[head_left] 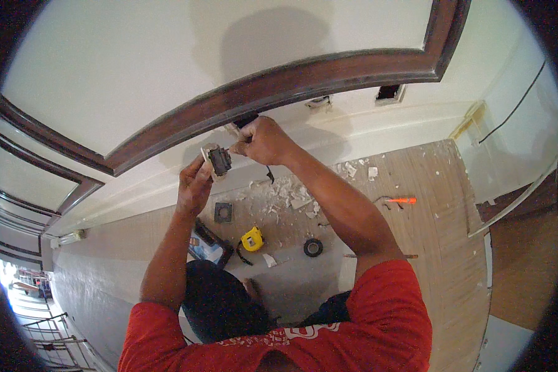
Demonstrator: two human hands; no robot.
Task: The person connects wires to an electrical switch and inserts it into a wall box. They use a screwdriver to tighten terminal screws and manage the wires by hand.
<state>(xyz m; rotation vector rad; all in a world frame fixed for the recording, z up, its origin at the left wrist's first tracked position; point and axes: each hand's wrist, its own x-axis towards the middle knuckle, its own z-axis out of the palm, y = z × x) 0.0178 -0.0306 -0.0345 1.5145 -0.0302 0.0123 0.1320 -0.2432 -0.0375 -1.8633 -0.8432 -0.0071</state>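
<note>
My left hand [194, 189] grips an electrical socket [219, 162] by its pale front plate, with the dark back of its body turned toward my right hand. Close beside it, my right hand [268, 141] is closed in a pinch just below a dark hole [247, 119] in the wall. What its fingertips hold is too small and shaded to make out. A short black wire end [270, 176] hangs beneath the right hand. Both hands are in front of the white wall, under a curved brown wooden moulding [279, 75].
On the wooden floor [434, 211] lie plaster crumbs [297, 192], a grey square plate [224, 212], a yellow tape measure [252, 239], a roll of black tape [313, 248] and an orange-handled screwdriver [403, 200]. Another opening [389, 93] is cut in the wall to the right.
</note>
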